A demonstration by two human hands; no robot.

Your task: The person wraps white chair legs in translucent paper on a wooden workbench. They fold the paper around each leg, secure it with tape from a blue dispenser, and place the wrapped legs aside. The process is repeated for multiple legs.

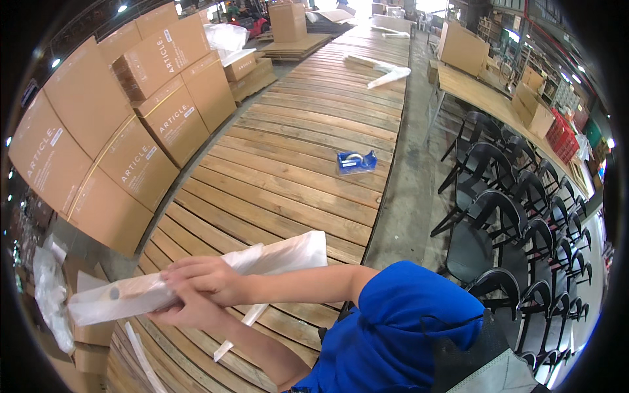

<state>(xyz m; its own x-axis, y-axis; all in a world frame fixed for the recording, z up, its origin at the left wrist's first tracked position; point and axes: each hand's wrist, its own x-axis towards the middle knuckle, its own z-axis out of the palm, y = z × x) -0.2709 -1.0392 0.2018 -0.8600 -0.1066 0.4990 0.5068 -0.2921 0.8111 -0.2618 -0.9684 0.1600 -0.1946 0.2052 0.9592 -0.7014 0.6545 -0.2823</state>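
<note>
A long, narrow piece loosely wrapped in translucent white foam sheet [288, 255] lies across in front of me, above the slatted wooden table [288, 164]. A wooden tone and a small grey round spot show through the wrap near its left end. My left hand [191, 309] grips it from the near, lower side, partly covered by the other hand. My right hand [213, 278] lies over its top, fingers curled onto the wrap. A white strip [239, 333] lies on the slats beneath my arms, and another white strip [144, 359] rests further left.
A blue tape dispenser [357, 162] sits right of the table's middle. White-wrapped pieces [388, 75] lie farther off. Stacked cardboard boxes [98, 150] flank the left side; clear plastic bags [56, 295] hang near. Rows of black chairs [472, 252] and a workbench [478, 92] stand right.
</note>
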